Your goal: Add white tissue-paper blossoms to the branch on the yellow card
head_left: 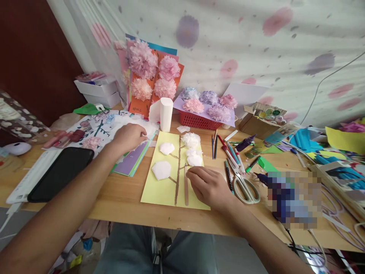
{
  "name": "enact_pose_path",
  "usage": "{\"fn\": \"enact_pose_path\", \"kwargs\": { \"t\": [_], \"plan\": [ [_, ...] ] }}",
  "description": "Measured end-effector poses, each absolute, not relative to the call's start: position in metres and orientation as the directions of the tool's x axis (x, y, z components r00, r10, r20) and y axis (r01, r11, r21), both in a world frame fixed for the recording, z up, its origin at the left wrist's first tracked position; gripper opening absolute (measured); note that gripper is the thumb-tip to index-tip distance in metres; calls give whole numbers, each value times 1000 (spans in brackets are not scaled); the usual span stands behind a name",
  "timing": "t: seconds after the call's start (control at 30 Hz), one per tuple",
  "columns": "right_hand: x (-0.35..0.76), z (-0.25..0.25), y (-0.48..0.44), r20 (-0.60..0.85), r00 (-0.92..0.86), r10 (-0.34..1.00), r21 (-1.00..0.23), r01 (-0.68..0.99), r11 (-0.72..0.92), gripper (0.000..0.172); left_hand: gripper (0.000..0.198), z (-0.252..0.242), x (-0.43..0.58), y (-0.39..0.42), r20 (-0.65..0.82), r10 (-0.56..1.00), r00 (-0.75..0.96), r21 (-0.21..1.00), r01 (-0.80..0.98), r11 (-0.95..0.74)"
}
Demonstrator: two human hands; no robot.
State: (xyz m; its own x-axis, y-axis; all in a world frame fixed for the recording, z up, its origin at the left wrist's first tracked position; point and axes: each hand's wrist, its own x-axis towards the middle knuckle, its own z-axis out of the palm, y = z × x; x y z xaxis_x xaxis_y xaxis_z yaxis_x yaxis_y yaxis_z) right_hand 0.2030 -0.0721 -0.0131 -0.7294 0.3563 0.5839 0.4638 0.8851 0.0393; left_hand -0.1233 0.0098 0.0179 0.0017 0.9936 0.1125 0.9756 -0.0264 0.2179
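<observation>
A yellow sheet (151, 192) lies on the table with a brown trunk and branches drawn on it. Two white paper pieces (161, 170) rest on its left side, and fluffy white paper flowers (191, 140) sit at its upper right. My right hand (208, 186) is over the sheet's right side, its fingers pinched at the upper part of a slim brown stick (186, 190) with a pointed end. My left hand (129, 137) reaches over white tissue (121, 122) and a stack of coloured paper (131, 161), its fingers loosely curled and apart, with nothing visible in them.
White-handled scissors (246, 186) and several pens (232, 154) lie right of the sheet. Behind stand a white bottle-like container (166, 115) and a red basket (196, 121) bearing paper flowers. A black phone (62, 175) lies left; a partly blurred tool (291, 198) with cables lies right.
</observation>
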Motion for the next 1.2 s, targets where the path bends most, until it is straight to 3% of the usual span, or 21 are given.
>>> {"fn": "enact_pose_path", "kwargs": {
  "t": [0.17, 0.33, 0.5, 0.6, 0.7, 0.8, 0.93, 1.2],
  "plan": [
    [178, 0, -71, 610, -693, 384, -4, 481, 876, 23, 25, -11, -100, 9, 153, 968, 198, 193, 955, -225],
    [168, 0, -79, 596, -733, 328, 29, 428, 903, 24, 30, -17, -104, 11, 214, 953, 215, 140, 959, -248],
    [174, -11, -85, 642, -691, 331, -20, 417, 909, 27, 29, 8, -114, 1, 421, 902, 98, 234, 949, -213],
    [172, -10, -87, 691, -568, 447, -192, 452, 871, 27, 24, 29, -98, -14, 505, 863, 18, 461, 840, -287],
    [166, -1, -85, 625, -293, 723, -596, 418, 685, 29, 25, 41, -60, -32, 293, 951, 102, 815, 493, -304],
    [166, 8, -79, 325, -159, 932, -919, 181, 351, 41, 27, 37, -21, -45, 31, 924, 381, 976, 188, -110],
    [175, 4, -71, 83, -164, 983, -996, -38, 78, 28, 28, 20, 5, -49, -126, 891, 436, 988, -22, 150],
    [178, -14, -70, -11, -7, 1000, -992, -127, -12, 26, 40, 4, 5, -52, -214, 871, 443, 925, -193, 326]
  ]
}}
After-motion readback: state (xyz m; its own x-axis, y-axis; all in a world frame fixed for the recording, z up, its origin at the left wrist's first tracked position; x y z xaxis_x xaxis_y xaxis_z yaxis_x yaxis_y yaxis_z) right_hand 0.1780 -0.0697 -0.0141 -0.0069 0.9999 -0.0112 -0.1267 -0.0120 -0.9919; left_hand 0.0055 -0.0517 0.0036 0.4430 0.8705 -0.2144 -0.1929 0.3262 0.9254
